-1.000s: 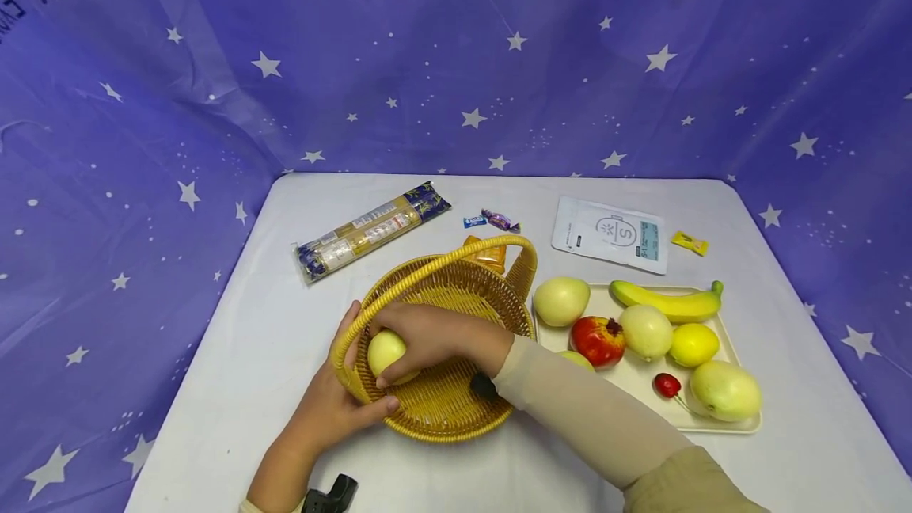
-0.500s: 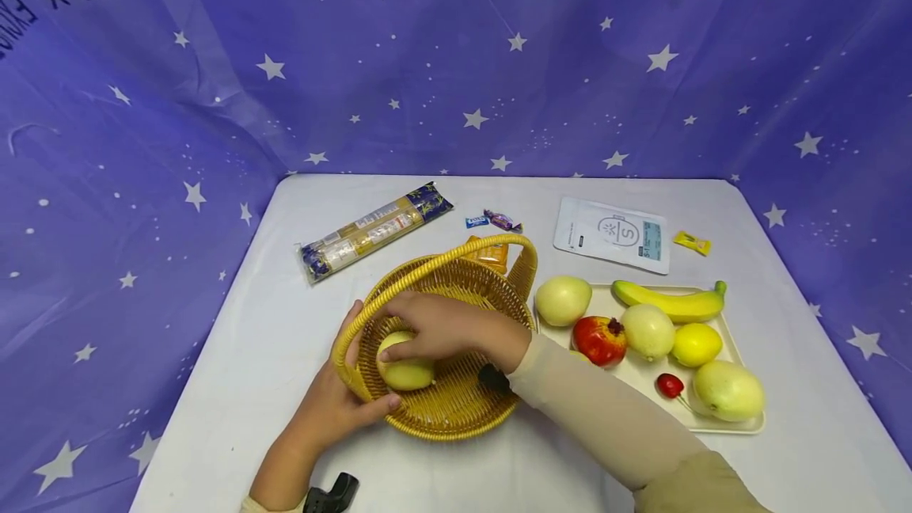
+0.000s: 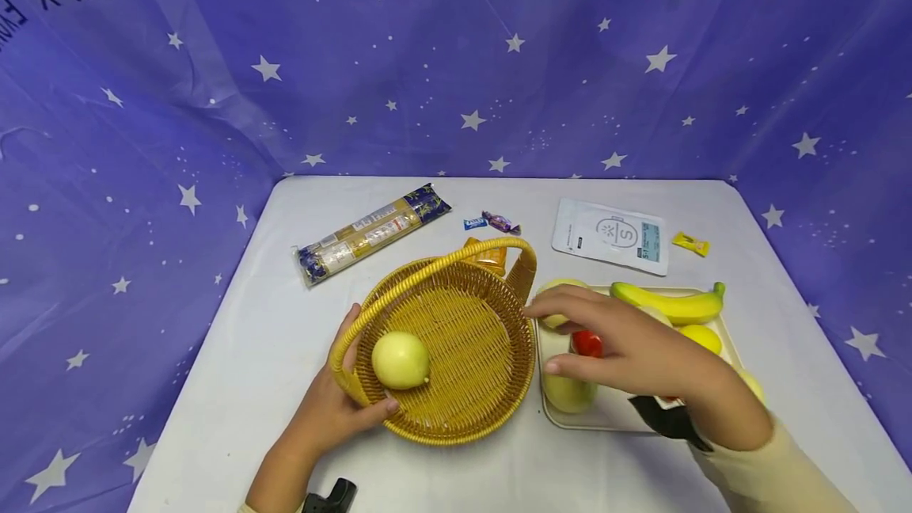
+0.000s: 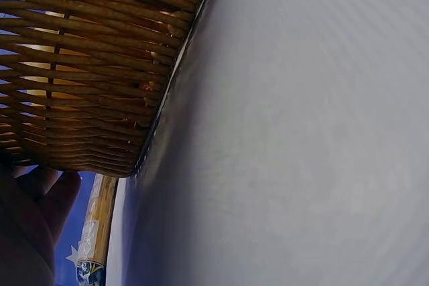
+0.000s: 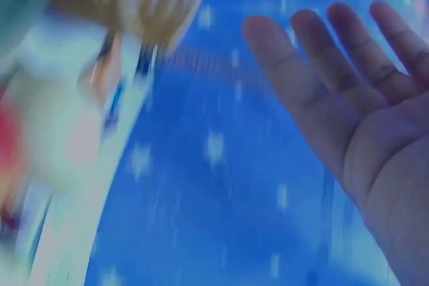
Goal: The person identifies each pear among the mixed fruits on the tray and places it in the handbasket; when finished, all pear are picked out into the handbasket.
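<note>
At the left side of a wicker basket [image 3: 470, 362], my left hand [image 3: 321, 414] grips the wall, thumb over the rim and fingers outside. In the left wrist view its fingertips touch the woven side [image 4: 87, 85]. A round pale yellow-green fruit [image 3: 400, 360] lies inside the basket, near that hand. My right hand [image 3: 634, 347] hovers over the cream tray [image 3: 606, 419], fingers spread and holding nothing. Partly hidden below it are a red pomegranate [image 3: 586, 343], a lemon [image 3: 703, 340] and pale fruits [image 3: 570, 396]. The right wrist view, blurred, shows the empty palm [image 5: 395, 138].
A banana [image 3: 666, 305] lies along the tray's back edge. Behind the basket are an orange packet [image 3: 488, 256], wrapped candies [image 3: 502, 222] and a long noodle-like pack [image 3: 370, 232]. A white pouch [image 3: 609, 234] and yellow candy [image 3: 690, 243] lie at the back right.
My right hand has let go of the pale yellow-green fruit in the basket and moved right, over the tray. My left hand keeps its grip on the basket.
</note>
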A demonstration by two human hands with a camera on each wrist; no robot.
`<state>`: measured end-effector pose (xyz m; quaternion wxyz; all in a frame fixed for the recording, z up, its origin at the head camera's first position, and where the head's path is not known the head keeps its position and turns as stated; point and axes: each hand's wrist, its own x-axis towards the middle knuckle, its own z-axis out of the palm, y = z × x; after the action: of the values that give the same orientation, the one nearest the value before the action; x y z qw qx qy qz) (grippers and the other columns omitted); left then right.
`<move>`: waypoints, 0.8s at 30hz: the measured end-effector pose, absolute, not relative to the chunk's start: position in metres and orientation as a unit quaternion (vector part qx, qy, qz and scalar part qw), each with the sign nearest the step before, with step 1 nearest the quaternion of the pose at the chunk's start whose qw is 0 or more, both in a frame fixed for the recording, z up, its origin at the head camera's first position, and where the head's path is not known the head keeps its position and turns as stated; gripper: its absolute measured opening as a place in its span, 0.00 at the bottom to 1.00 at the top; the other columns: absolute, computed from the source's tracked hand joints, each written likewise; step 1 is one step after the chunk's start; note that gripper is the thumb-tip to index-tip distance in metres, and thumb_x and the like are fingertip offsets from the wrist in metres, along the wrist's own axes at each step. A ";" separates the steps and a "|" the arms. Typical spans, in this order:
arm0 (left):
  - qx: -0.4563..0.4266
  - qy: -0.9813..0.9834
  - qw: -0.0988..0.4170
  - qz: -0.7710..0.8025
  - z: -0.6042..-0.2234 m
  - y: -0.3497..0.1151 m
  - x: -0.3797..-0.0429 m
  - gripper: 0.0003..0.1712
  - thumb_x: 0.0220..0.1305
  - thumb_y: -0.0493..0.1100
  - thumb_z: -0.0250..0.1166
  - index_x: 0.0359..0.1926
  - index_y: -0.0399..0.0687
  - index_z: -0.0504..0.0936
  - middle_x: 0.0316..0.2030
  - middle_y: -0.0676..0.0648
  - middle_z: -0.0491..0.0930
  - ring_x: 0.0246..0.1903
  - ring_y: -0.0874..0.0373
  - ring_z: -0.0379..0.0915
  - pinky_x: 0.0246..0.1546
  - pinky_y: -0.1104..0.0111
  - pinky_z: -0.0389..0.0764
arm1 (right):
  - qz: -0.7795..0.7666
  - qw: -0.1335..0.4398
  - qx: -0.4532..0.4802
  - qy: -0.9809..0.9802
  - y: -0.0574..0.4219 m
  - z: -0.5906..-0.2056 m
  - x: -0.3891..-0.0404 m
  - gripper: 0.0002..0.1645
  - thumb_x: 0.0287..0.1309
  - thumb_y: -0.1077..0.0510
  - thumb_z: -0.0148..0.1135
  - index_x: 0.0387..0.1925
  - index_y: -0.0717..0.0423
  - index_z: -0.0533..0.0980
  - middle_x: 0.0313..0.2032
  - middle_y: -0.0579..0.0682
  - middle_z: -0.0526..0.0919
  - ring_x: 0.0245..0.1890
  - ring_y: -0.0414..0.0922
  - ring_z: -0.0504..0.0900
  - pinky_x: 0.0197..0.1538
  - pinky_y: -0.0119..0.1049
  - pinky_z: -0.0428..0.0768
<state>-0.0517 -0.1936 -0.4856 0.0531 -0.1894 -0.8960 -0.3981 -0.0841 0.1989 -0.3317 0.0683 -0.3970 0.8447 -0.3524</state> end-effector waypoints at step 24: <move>-0.185 -0.884 0.045 -0.426 -0.490 -0.193 -0.053 0.75 0.35 0.54 0.82 0.77 0.57 0.40 0.76 0.49 0.39 0.71 0.50 0.50 0.66 0.73 0.51 | -0.348 -0.008 0.018 0.937 0.380 -0.466 -0.003 0.45 0.55 0.52 0.70 0.70 0.56 0.60 0.66 0.66 0.58 0.62 0.65 0.54 0.70 0.42 0.45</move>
<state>-0.0532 -0.1933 -0.4895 0.0446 -0.1850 -0.8843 -0.4264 -0.0032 0.3801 -0.4664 -0.0080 0.0184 0.9373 -0.3480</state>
